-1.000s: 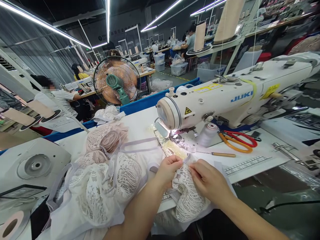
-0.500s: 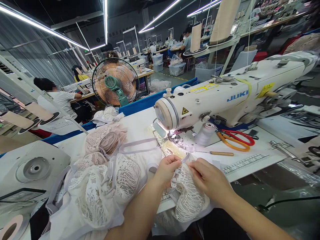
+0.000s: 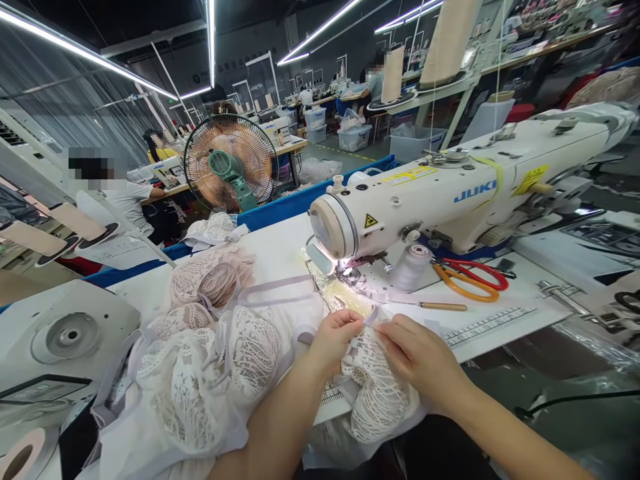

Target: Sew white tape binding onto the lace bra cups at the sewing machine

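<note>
At lower centre of the frame, the left hand [image 3: 334, 341] and right hand [image 3: 420, 353] each have a closed grip on the upper edge of the lace [image 3: 381, 403], which bunches below their fingertips. The machine [image 3: 400, 200] stands upper right of them on the desk [image 3: 275, 243]; a pile [image 3: 187, 393] lies lower left.
</note>
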The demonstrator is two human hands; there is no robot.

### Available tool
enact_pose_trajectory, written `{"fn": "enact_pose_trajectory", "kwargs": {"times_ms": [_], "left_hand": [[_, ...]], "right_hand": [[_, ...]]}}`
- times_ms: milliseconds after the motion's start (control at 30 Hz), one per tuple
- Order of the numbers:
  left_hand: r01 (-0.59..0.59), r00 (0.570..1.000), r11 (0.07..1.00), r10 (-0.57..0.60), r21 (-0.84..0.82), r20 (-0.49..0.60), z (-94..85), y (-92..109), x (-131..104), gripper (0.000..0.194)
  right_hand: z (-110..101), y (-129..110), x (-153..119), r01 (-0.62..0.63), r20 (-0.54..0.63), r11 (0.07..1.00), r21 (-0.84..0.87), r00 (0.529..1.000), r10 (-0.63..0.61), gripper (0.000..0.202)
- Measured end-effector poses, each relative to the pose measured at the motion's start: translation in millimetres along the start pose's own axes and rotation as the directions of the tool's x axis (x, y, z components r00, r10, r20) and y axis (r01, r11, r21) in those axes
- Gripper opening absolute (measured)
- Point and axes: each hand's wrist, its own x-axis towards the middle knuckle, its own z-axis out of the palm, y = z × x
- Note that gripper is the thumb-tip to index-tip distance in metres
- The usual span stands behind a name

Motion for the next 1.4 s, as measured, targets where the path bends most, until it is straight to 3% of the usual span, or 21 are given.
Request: {"fn": "enact_pose_trajectory", "kwargs": {"times_ms": [467, 767, 1400], "left_hand": [[0.037, 0.999, 0.997, -0.038, -0.072, -0.021, 3.1, 0.6, -0.1, 0.027], [0.053, 0.998, 0.995, -0.055, -0.088, -0.027, 4.4, 1.1, -1.1, 0.03], [0.045, 0.999, 0.993, -0.046, -0.108, -0.008, 2.4, -1.2, -0.7, 0.027]], "right_hand": [[-1.9, -1.2, -2.0, -0.122, 0.03, 0.971, 0.206, 0.993, 0.118, 0.02], [-2.8, -3.9, -2.0, -0.111, -0.017, 0.969, 0.219, 0.993, 0.117, 0.019], [3.4, 2.9, -3.8, -0.122, 0.005, 0.947, 0.297, 0.992, 0.127, 0.016]]}}
